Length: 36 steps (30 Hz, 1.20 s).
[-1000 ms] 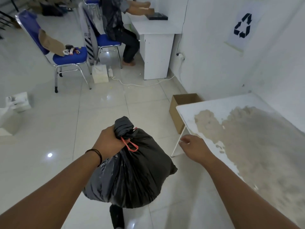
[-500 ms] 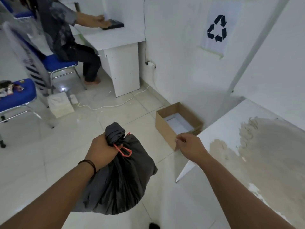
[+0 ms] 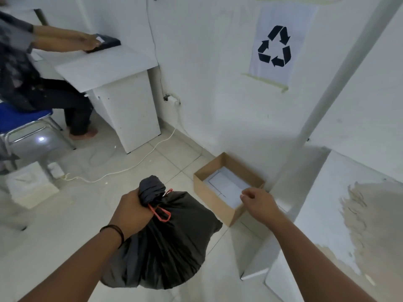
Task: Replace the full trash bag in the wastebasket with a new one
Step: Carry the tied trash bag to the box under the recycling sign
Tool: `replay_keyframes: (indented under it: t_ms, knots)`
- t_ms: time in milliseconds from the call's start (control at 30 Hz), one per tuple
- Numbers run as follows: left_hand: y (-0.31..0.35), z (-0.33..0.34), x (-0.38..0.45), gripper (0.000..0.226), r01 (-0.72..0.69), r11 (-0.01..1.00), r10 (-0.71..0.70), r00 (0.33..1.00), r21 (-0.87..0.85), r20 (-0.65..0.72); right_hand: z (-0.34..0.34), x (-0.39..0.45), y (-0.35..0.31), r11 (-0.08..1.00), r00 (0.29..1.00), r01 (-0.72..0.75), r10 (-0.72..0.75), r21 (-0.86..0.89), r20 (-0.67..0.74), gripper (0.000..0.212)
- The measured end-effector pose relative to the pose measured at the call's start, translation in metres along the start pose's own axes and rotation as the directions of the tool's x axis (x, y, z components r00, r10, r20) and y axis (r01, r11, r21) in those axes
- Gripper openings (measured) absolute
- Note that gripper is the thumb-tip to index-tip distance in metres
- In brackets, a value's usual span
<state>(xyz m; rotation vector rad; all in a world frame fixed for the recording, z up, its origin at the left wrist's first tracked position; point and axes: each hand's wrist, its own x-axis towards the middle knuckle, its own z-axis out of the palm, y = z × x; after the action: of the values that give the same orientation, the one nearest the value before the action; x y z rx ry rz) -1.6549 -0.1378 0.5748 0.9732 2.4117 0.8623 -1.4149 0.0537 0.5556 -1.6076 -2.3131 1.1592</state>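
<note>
Open tiled floor (image 3: 72, 214) fills the lower left and centre of the frame, offering the widest free passage. A full black trash bag (image 3: 165, 243) hangs low at centre, gripped at its neck by the left hand (image 3: 133, 212). Just to its right, an open cardboard box (image 3: 216, 199) sits against the wall, below the right hand (image 3: 259, 203). A white table (image 3: 349, 225) blocks the right side. At upper left, a desk (image 3: 128, 110), a seated person (image 3: 24, 68) and a trailing white cable (image 3: 135, 164) narrow the way.

White walls (image 3: 207, 62), pale tiled floor (image 3: 65, 214); recycling sign (image 3: 275, 46) taped up; white desk (image 3: 122, 88) left, blue chair (image 3: 24, 120), cardboard box (image 3: 213, 197) against wall.
</note>
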Motion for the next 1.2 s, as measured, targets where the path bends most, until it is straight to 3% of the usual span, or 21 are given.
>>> replay_keyframes:
  t_ms: [133,233,367,567,667,867,933,1000,1100,1200]
  knots:
    - [0.013,0.005,0.075,0.012,-0.067,0.993,0.075,0.995,-0.102,0.072,-0.009,0.038,-0.008,0.995,0.993,-0.102,0.103,0.016,-0.06,0.036]
    - [0.031,0.007,0.13,0.036,-0.135,0.961,0.168,0.979,-0.243,0.118,-0.012,0.065,-0.012,0.983,0.973,-0.179,0.181,0.026,-0.142,0.035]
    - [0.056,0.011,0.2,0.027,-0.18,0.949,0.239,0.947,-0.26,0.216,-0.01,0.09,-0.025,0.953,0.923,-0.287,0.303,0.097,-0.237,0.035]
    - [0.094,0.02,0.275,0.041,-0.214,0.891,0.391,0.808,-0.399,0.44,-0.011,0.108,-0.042,0.91,0.841,-0.371,0.413,0.185,-0.35,0.031]
    - [0.112,0.034,0.297,0.041,-0.155,0.862,0.419,0.753,-0.483,0.507,-0.017,0.117,-0.046,0.898,0.805,-0.384,0.44,0.217,-0.398,0.03]
    - [0.143,0.066,0.34,0.035,0.165,0.793,0.241,0.8,-0.587,0.55,-0.024,0.142,-0.033,0.884,0.771,-0.412,0.467,0.219,-0.433,0.03]
    - [0.152,0.077,0.353,0.039,0.212,0.775,0.205,0.807,-0.595,0.553,-0.025,0.152,-0.024,0.875,0.768,-0.428,0.484,0.226,-0.42,0.03]
    - [0.158,0.09,0.364,0.038,0.163,0.811,0.207,0.818,-0.561,0.537,-0.024,0.161,-0.015,0.862,0.76,-0.441,0.507,0.251,-0.407,0.03]
    - [0.168,0.111,0.38,0.022,-0.048,0.887,0.277,0.851,-0.459,0.446,-0.022,0.177,0.0,0.854,0.76,-0.446,0.519,0.268,-0.391,0.028]
    - [0.178,0.134,0.389,0.022,-0.148,0.891,0.337,0.85,-0.429,0.406,-0.019,0.191,0.017,0.844,0.761,-0.457,0.534,0.28,-0.368,0.031]
